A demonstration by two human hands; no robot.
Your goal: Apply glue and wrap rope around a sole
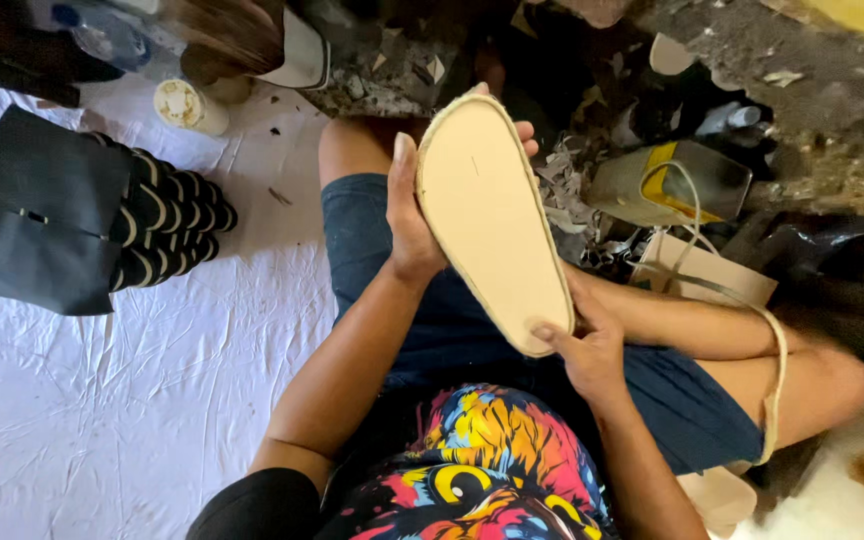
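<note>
Nearest to me is my bright multicoloured printed shirt [492, 465], and just beyond it my dark blue shorts [432, 330] over my crossed legs. My right hand [587, 345] is low and near, its thumb pressed onto the narrow near end of the pale beige, oval shoe sole [492, 220] with its braided rope edge, the fingers curled behind it, so it pinches that end. My left hand [414, 215] is farther up on the left side, its thumb straight along the edge and its fingers wrapped behind the wide far end, where the tips show past the rim. The sole sits tilted between both hands above my lap, its flat face towards me.

A pale braided cord [777, 370] runs over my right knee at the right. To the left, on the crumpled white sheet [102, 400], lies a black bag [37, 215] with a stack of black-and-cream curved pieces [177, 225] beside it. Farther right stands a dented metal can with a yellow label [672, 180], near heaps of grey scraps [567, 195]. At the far left are a round white lidded tub [187, 105] and a clear plastic bottle [102, 35].
</note>
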